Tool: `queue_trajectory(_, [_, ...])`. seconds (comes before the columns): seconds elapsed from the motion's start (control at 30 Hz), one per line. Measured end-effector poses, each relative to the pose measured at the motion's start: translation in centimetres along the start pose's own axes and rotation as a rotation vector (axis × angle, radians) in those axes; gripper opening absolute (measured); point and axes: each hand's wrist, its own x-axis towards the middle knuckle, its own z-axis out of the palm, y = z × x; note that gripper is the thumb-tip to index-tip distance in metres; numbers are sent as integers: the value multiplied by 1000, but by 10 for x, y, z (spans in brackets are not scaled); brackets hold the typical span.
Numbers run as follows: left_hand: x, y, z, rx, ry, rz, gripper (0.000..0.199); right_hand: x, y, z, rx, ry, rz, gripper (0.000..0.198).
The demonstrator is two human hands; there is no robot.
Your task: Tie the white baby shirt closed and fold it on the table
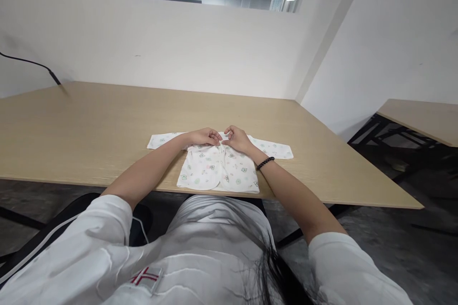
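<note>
Maybe the little shirt (200, 169) could crease if the left hand (204, 137) and right hand (237, 140), both nearly closed, pinching its front, tug too hard.

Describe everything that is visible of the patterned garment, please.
The garment looks like soft white cloth, printed with small green and pinkish motifs. It lies spread on the table, long sleeves out to both sides, curved hem near the table's front edge. A line runs down its middle front. The left hand and right hand pinch it near the top, partly hiding it.
</note>
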Motion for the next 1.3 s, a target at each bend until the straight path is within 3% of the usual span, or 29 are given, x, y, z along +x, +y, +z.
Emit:
queue_trajectory(0.1, [1, -1, 0, 33, 16, 4, 32, -5, -10, -3, -5, -31, 15, 16])
queue_trajectory(0.17, [2, -2, 0, 65, 34, 10, 27, -10, -16, -6, -5, -115, 20, 27])
queue_trajectory(0.27, [3, -4, -1, 128, 81, 29, 23, -17, -22, -9, -47, -367, -14, 45])
queue_trajectory(0.33, [4, -6, -1, 178, 131, 42, 21, -18, -24, -9, -88, -464, -49, 48])
queue_trajectory(0.57, [1, -2, 2, 296, 231, 94, 17, -11, -13, -17, -90, -396, -39, 26])
queue_trajectory(0.9, [-6, 13, 13, 284, 65, 58, 6, -14, -18, -13, -194, -383, 1, 28])
queue_trajectory(1.3, [4, 4, 7, 174, 22, -15, 28, -12, -17, -17, -199, -336, -13, 5])
